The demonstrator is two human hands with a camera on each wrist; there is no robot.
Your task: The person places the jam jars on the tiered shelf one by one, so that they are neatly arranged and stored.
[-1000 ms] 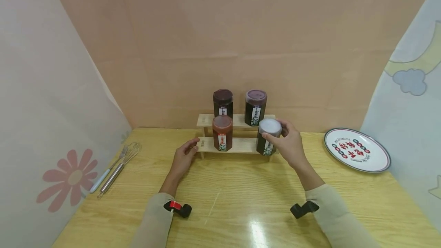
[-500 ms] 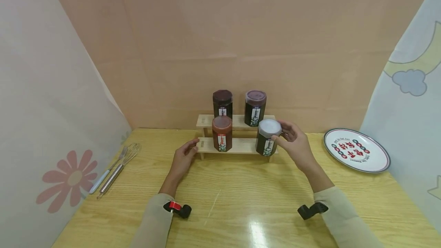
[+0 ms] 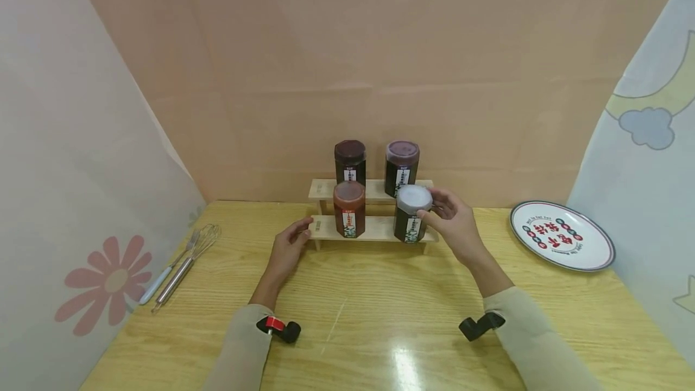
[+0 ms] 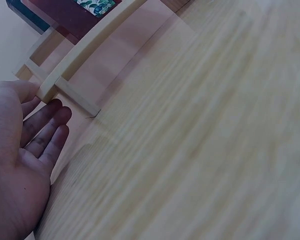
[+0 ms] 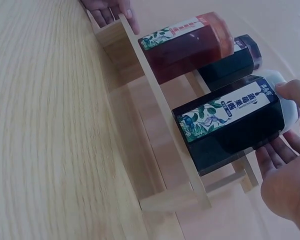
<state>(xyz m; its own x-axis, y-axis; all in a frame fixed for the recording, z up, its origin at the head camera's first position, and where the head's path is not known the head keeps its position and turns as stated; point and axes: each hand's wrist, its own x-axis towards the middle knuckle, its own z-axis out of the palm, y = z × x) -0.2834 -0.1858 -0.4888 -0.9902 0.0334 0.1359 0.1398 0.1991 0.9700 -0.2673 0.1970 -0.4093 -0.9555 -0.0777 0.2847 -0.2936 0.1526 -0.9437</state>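
A two-step wooden rack (image 3: 380, 229) bears jam jars on both steps. On its lower step, my right hand (image 3: 458, 228) holds a dark jam jar with a white lid (image 3: 414, 213), thumb at the front of the lid and fingers behind. In the right wrist view this jar (image 5: 230, 117) stands upright on the step, label outward. A reddish jam jar (image 3: 350, 213) stands to its left. My left hand (image 3: 288, 252) grips the rack's left end; the left wrist view shows its thumb and fingers at the board's tip (image 4: 47, 90).
Two dark jam jars, one maroon-lidded (image 3: 350, 158) and one purple-lidded (image 3: 402, 168), stand on the upper step. A whisk (image 3: 184, 270) and a blue-handled fork (image 3: 165, 275) lie at the left. An oval plate (image 3: 592, 252) lies at the right, near the side wall.
The white-lidded jar has shifted left along the lower step. My right hand first drew back to the right, then came left again with the jar. My left hand stays put.
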